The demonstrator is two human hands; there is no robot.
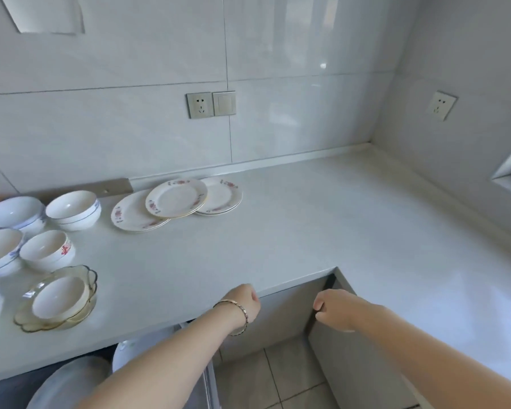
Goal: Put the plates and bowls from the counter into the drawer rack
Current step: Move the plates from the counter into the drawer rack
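Flower-patterned plates lie overlapping at the back of the counter: a left one (130,215), a top one (176,197) and a right pair (223,194). Several bowls stand at the left: a blue-lined bowl (73,209), a red-marked bowl (46,250), blue-patterned bowls (14,214) and a white bowl on an amber glass dish (61,299). My left hand (245,302) hovers at the counter's front edge with curled fingers, holding nothing. My right hand (334,309) is also curled and holds nothing, beside the corner cabinet's edge. Below the counter, a white plate (127,354) shows in the open drawer.
The grey counter (307,219) wraps around a corner to the right. Wall sockets (201,104) sit on the tiled backsplash. The drawer's metal front (210,382) sticks out beneath my left forearm. Tiled floor (278,379) shows between the cabinet fronts.
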